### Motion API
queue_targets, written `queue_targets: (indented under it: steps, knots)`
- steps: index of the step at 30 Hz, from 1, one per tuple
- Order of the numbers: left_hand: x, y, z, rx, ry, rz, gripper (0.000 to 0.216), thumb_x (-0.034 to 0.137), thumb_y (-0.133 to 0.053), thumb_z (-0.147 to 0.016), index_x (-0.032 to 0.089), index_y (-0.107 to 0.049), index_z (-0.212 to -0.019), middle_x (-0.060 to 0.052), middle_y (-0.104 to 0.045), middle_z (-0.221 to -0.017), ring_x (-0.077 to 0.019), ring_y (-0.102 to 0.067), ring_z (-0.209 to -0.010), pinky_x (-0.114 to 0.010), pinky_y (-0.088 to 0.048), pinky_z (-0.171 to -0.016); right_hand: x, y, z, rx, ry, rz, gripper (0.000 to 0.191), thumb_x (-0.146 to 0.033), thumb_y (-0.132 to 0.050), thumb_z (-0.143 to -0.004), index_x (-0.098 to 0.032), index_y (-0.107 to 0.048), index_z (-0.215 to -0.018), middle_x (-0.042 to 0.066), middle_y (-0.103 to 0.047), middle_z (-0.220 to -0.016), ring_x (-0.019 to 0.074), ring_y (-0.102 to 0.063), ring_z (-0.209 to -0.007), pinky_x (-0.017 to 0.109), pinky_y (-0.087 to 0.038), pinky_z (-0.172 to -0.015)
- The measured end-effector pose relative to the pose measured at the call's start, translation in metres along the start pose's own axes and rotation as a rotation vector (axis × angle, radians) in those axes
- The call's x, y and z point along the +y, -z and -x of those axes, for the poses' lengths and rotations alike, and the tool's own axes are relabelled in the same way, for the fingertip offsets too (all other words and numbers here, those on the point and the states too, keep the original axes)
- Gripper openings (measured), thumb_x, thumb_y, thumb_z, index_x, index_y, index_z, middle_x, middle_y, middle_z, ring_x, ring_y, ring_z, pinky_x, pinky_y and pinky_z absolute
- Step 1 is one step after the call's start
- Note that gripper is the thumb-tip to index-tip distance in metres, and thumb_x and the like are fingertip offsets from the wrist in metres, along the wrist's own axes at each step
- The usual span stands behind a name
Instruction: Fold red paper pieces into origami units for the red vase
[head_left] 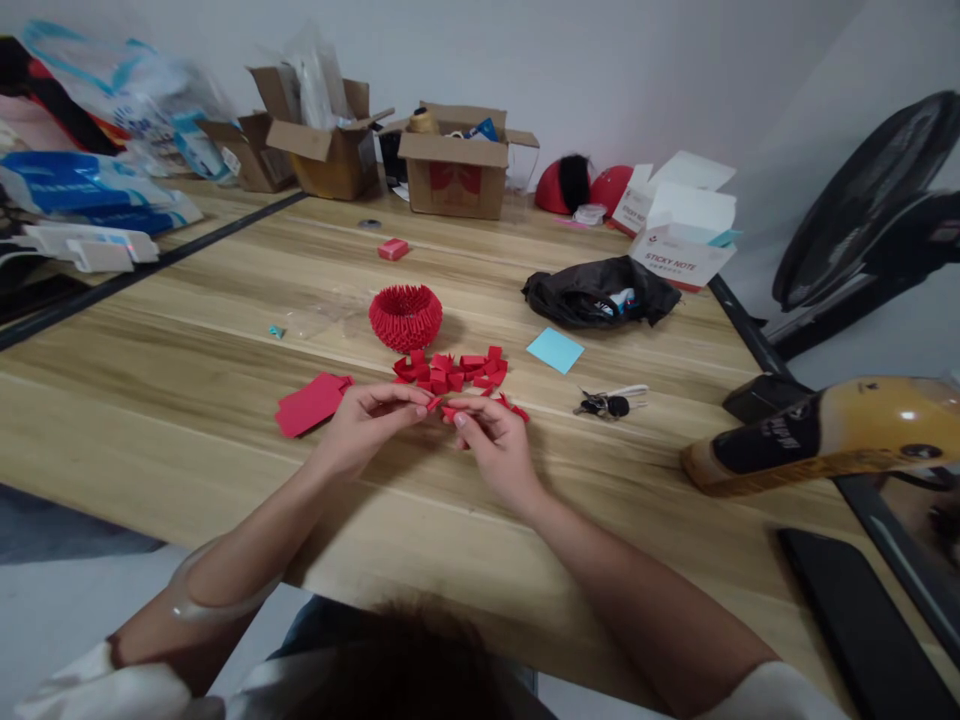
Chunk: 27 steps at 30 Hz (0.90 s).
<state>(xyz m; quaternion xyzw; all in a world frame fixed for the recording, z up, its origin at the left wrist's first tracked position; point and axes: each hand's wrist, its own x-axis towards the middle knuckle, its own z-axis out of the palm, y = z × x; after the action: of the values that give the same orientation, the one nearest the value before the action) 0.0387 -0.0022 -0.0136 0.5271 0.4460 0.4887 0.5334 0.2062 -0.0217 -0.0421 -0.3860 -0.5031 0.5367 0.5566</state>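
Note:
Between the fingertips of my left hand (367, 425) is a small folded red paper piece (433, 404). My right hand (495, 445) pinches another red paper piece (449, 412) close beside it; whether the two touch I cannot tell. Just beyond my hands lies a loose pile of folded red paper pieces (442, 373). Behind the pile stands a round red bowl (406, 320) built of many folded paper units. To the left of my left hand rests a stack of flat red paper sheets (307, 405), partly behind my wrist.
A blue sticky note (555, 350), keys (609, 403) and a black bag (600, 292) lie to the right. Nearer stand a drink bottle (810, 435) and a black phone (862, 610). Cardboard boxes (457, 185) line the wall; a small red packet (393, 249) lies before them.

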Motion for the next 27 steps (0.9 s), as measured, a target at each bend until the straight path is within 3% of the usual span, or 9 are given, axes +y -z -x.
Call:
queue_targets:
  steps: [9, 14, 22, 27]
  knots:
    - [0.002, -0.002, 0.001, -0.036, -0.006, -0.034, 0.017, 0.020, -0.080, -0.061, 0.014, -0.072, -0.076, -0.005, -0.074, -0.074, -0.0165, -0.069, -0.066, -0.026, -0.056, -0.067, 0.005, -0.001, -0.005, 0.008, -0.146, -0.223, 0.021, -0.031, -0.073, -0.065, -0.018, -0.069, -0.082, 0.001, -0.067, -0.069, 0.0077, -0.053, -0.051, 0.023, -0.044, -0.050]
    - [0.004, -0.002, 0.002, -0.031, 0.007, 0.005, 0.019, 0.017, -0.081, -0.058, 0.014, -0.070, -0.073, -0.005, -0.074, -0.073, -0.0166, -0.070, -0.067, -0.027, -0.056, -0.070, 0.001, -0.001, -0.004, -0.010, -0.183, -0.236, 0.021, -0.034, -0.070, -0.068, -0.018, -0.070, -0.080, 0.001, -0.068, -0.065, 0.0072, -0.052, -0.046, 0.021, -0.040, -0.045]
    - [0.005, -0.002, 0.002, -0.059, 0.049, 0.024, 0.022, 0.018, -0.082, -0.057, 0.014, -0.069, -0.075, -0.005, -0.074, -0.071, -0.0174, -0.070, -0.066, -0.026, -0.057, -0.067, -0.003, -0.002, 0.003, -0.039, -0.069, -0.069, 0.025, -0.040, -0.059, -0.080, -0.016, -0.065, -0.076, 0.000, -0.064, -0.061, 0.0061, -0.051, -0.042, 0.019, -0.040, -0.042]
    - [0.007, -0.003, 0.002, -0.074, 0.027, -0.018, 0.021, 0.020, -0.081, -0.058, 0.013, -0.071, -0.074, -0.006, -0.073, -0.071, -0.0184, -0.070, -0.065, -0.027, -0.057, -0.067, -0.006, -0.003, 0.003, 0.000, -0.040, -0.068, 0.023, -0.040, -0.060, -0.079, -0.017, -0.064, -0.079, -0.001, -0.062, -0.060, 0.0066, -0.051, -0.043, 0.020, -0.041, -0.043]
